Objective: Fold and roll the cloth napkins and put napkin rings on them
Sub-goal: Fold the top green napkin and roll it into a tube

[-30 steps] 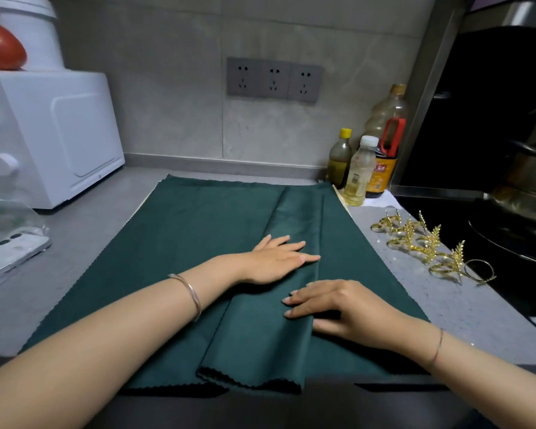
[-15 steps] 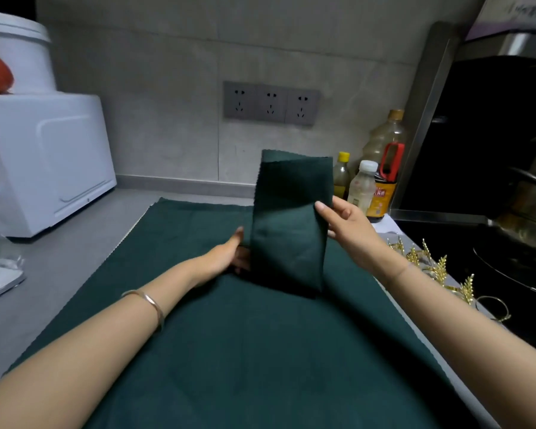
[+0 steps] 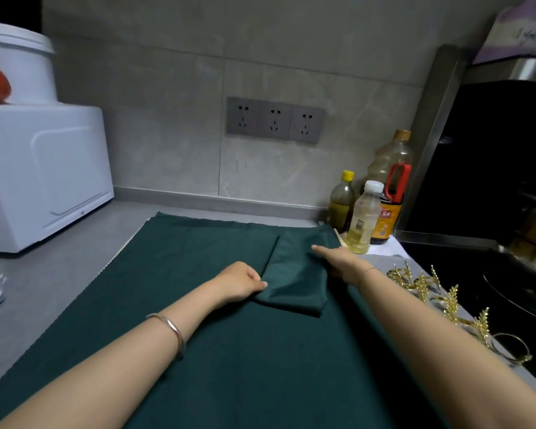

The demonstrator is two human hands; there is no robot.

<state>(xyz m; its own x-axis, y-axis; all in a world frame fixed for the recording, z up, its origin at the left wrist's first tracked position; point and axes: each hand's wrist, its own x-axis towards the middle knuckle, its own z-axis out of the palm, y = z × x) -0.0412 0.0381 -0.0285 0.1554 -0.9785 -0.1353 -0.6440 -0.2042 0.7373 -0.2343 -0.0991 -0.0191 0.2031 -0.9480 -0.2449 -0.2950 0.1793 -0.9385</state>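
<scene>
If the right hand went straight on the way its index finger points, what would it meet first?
The right hand rests on the folded napkin. Beyond it the line crosses only the flat green cloth, so the way looks free up to the tiled wall, though depth is unclear.

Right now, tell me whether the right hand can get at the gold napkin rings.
Probably yes: the right hand rests on the folded napkin, the rings lie beside its wrist, nothing between.

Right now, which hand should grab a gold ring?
Probably the right hand: it lies flat on the folded napkin, nearest the gold rings. The left hand pinches the napkin's left corner.
</scene>
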